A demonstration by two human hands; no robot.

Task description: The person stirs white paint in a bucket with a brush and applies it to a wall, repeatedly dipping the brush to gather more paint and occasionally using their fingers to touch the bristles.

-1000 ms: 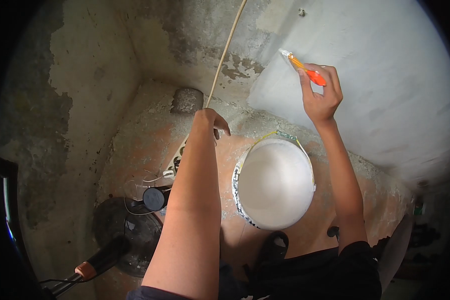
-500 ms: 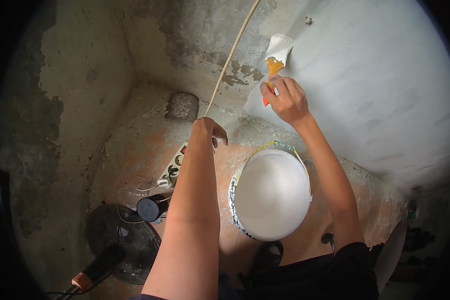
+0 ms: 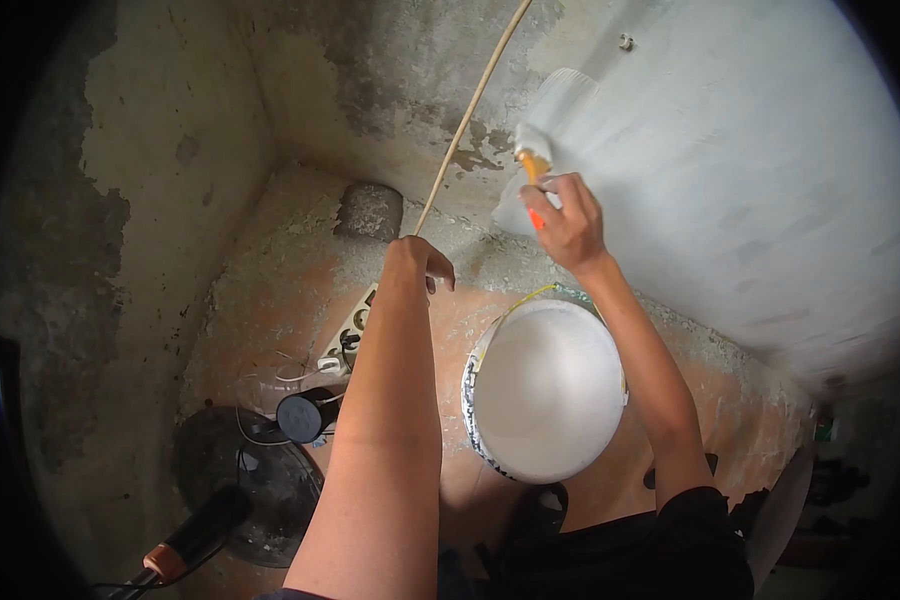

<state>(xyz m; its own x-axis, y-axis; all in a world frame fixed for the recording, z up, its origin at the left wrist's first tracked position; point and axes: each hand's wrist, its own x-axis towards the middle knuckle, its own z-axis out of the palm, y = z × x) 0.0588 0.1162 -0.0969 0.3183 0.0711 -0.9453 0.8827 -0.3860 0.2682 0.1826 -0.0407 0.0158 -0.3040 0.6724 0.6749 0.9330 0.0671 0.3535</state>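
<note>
My right hand is closed around the orange-and-red handle of a paintbrush. Its white-loaded bristles lie against the wall, blurred by motion, at the edge of the white-painted area. A fresh white stroke extends above the brush. My left hand hangs from a bent wrist, its fingers loosely curled and apart, with nothing seen in them. A thin pale rod runs up the wall from behind that wrist; its lower end is hidden. Below my right hand stands a white bucket with pale paint inside.
A power strip with plugs lies beside my left forearm. Further left are a black cylinder and a round black base. A rough grey block sits by the wall corner. A screw or plug sticks out of the wall.
My right hand has drawn the brush downward and slightly left along the wall, leaving a white streak above it. My left hand stays at the lower end of the rod.
</note>
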